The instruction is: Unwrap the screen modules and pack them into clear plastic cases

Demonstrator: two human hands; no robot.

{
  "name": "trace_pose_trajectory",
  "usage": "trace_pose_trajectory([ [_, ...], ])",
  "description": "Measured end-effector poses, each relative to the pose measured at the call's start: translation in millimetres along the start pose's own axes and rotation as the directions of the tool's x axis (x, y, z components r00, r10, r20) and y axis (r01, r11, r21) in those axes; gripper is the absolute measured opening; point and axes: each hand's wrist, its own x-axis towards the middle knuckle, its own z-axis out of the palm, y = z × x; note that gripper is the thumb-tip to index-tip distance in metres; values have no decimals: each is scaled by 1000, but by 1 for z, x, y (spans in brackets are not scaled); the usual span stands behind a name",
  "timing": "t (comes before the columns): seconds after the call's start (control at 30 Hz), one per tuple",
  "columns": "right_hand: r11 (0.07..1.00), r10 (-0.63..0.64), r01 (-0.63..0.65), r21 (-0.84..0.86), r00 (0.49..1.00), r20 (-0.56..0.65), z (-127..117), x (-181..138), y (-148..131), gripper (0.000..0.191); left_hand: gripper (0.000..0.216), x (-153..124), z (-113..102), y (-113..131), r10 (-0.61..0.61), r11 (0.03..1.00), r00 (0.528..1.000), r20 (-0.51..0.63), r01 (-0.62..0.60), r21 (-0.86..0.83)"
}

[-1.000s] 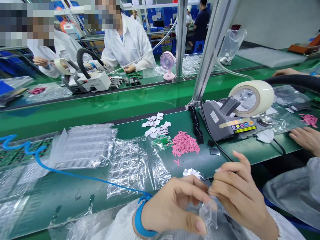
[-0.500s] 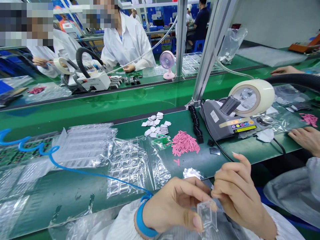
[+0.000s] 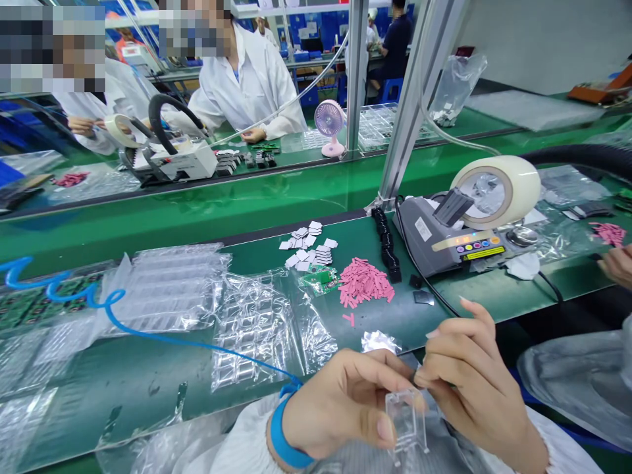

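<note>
Low in the head view, my left hand (image 3: 340, 405) grips a small clear plastic case (image 3: 407, 424) between thumb and fingers. A blue wrist strap (image 3: 286, 434) with a coiled blue cord circles that wrist. My right hand (image 3: 474, 388) is closed in a pinch at the far side of the case, its little finger raised. What its fingertips hold is hidden or too small to make out. Beyond the hands lie a heap of pink strips (image 3: 365, 283), a green circuit board (image 3: 320, 280), white square pads (image 3: 309, 247) and a crumpled white piece (image 3: 380, 342).
A grey tape dispenser (image 3: 434, 237) with a large tape roll stands right of a row of black parts (image 3: 386, 243). Clear plastic trays (image 3: 251, 329) lie to the left. A metal post (image 3: 415, 99) rises behind. Co-workers sit across the line and at the right edge.
My hands and the clear case have barely shifted. At the right edge, a neighbour's hand has pulled back toward the frame's side, and another hand farther back has left view.
</note>
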Motion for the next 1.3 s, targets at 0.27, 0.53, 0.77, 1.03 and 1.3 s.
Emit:
trace_pose_trajectory([
  [0.27, 1000, -20, 19, 23, 998, 68, -4, 1, -1, 23, 35, -1, -1, -1, -14, 999, 1000, -11, 14, 35],
  [0.53, 994, -105, 105, 8, 986, 132, -9, -1, 6, 21, 36, -3, 0, 2, -17, 994, 1000, -2, 18, 112],
  [0.77, 996, -90, 90, 3, 986, 143, -7, -1, 7, 21, 36, -2, -1, 0, -5, 991, 1000, 5, 4, 135],
  [1.03, 996, -66, 69, -54, 996, 62, 1, -3, 1, 23, 35, -2, 2, -1, -24, 1000, 999, -32, 24, 9],
  [1.3, 997, -65, 68, -26, 994, 90, -2, -6, 0, 22, 34, -1, -2, -4, 27, 990, 999, -39, -32, -134],
])
